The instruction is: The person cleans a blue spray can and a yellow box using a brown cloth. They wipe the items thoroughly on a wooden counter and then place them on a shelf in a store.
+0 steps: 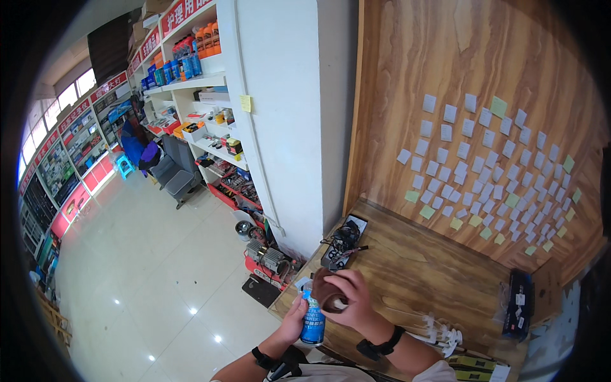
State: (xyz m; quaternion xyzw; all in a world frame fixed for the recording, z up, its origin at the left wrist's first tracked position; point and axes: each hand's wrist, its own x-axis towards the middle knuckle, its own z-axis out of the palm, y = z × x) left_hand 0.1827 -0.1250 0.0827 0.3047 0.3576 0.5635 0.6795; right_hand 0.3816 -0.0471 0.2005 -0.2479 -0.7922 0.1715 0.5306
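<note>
My left hand is closed round a blue spray can, which stands roughly upright in front of me by the table's left corner. In my right hand is a bunched brown cloth, gripped beside the upper part of the can. The cloth overlaps the can's top edge from this angle, and whether the two touch is hard to tell. Beyond my hands, a tangle of black cables lies in a shallow tray on the wooden table.
Along the table's right side are a dark blue box, a cardboard box and white plastic pieces. A white pillar rises beyond the table's left corner. On the floor beside it sits a red air compressor.
</note>
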